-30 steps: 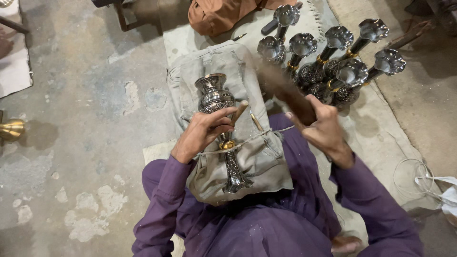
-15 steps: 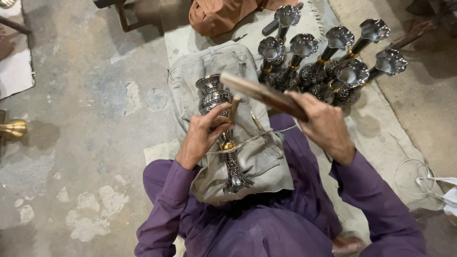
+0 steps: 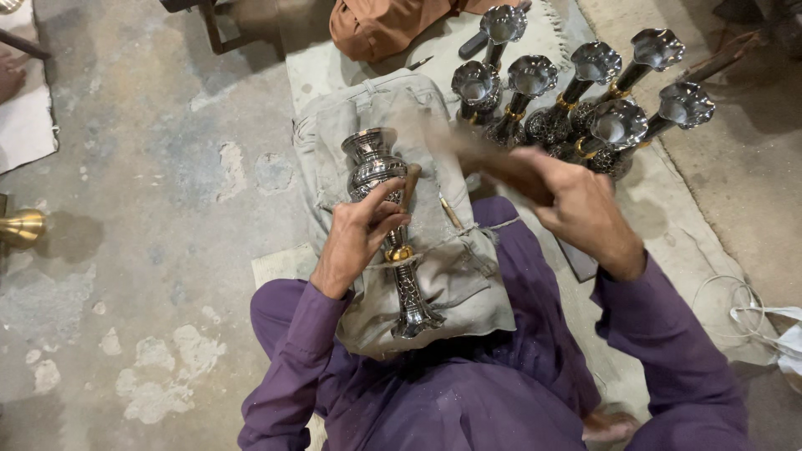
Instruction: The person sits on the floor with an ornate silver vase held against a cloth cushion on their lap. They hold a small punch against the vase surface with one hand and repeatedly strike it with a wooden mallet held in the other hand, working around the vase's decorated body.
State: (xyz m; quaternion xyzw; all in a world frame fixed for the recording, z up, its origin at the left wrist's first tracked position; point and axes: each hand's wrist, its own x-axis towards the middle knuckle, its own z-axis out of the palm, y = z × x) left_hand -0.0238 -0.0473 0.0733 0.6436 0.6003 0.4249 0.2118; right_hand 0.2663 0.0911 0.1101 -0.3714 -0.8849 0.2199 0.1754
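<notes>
Nearest to me I see my lap in purple cloth, and over it lies a grey cloth (image 3: 468, 276). On this cloth rests a silver vase (image 3: 393, 242) on its side, its foot toward me and its mouth pointing away. My left hand (image 3: 355, 238) lies on the middle of the vase, and its fingers are closed around a thin wooden-handled tool (image 3: 408, 185), which stands on the body of the vase. A small second tool (image 3: 451, 212) lies on the cloth just beside it. My right hand (image 3: 581, 209) is raised to the right of the vase, and its fingers are clamped on a dark stick (image 3: 468, 154), which is blurred, so I cannot tell exactly what it is. Farther away, on a pale mat (image 3: 668, 200), stands a group of silver vases (image 3: 576, 100) close together. Beyond them lies an orange-brown bundle (image 3: 384, 25). Far to the left, on the concrete floor (image 3: 167, 167), there is a brass piece (image 3: 21, 227).
</notes>
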